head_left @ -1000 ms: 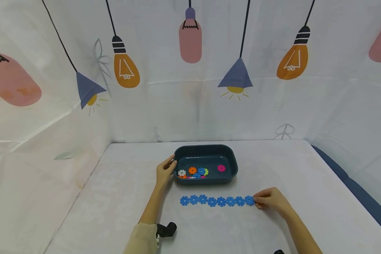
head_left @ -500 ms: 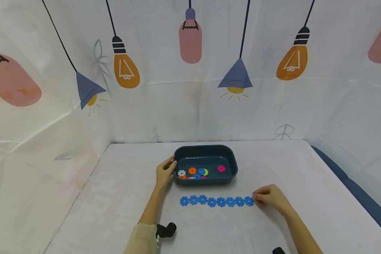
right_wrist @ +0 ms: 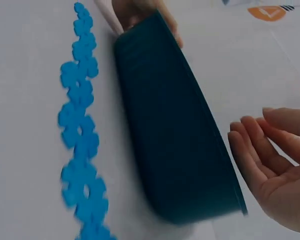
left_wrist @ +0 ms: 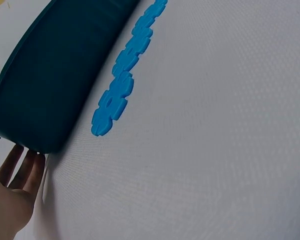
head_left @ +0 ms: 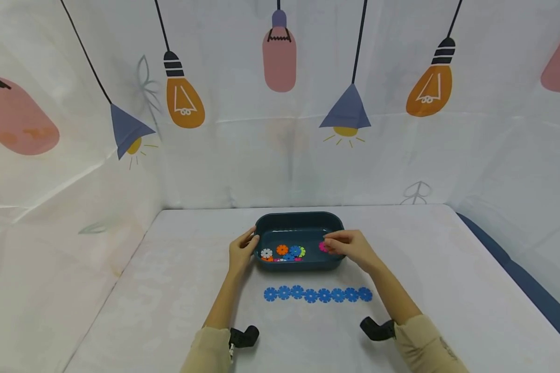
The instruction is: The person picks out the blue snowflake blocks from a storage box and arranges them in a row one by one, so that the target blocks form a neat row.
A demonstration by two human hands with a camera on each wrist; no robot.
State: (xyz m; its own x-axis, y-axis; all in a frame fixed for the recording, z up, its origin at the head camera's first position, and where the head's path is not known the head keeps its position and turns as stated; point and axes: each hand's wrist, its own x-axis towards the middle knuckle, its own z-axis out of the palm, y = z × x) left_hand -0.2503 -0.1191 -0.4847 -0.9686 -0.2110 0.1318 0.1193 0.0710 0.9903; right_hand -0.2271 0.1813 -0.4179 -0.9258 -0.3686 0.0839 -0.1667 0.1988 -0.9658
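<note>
A dark teal tray (head_left: 298,215) stands mid-table and holds several coloured snowflake discs (head_left: 283,253) and a lone pink disc (head_left: 323,247). My left hand (head_left: 245,247) rests against the tray's left end, its fingers (left_wrist: 21,167) lying straight along the outer wall (left_wrist: 50,90). My right hand (head_left: 341,242) hovers over the tray's right part, fingertips just beside the pink disc. In the right wrist view the right hand (right_wrist: 270,150) is relaxed and holds nothing above the tray's rim (right_wrist: 200,115). A chain of blue discs (head_left: 317,294) lies flat in front of the tray, also seen as the chain (left_wrist: 121,92) and the chain (right_wrist: 80,125).
White cloth with printed lamps forms the walls behind and on both sides. The table's right edge (head_left: 518,269) drops to a dark blue band. Black wrist mounts (head_left: 245,335) (head_left: 375,329) sit near my sleeves.
My right hand left the right end of the blue chain and moved up and left over the tray. The left hand, tray and chain stayed put.
</note>
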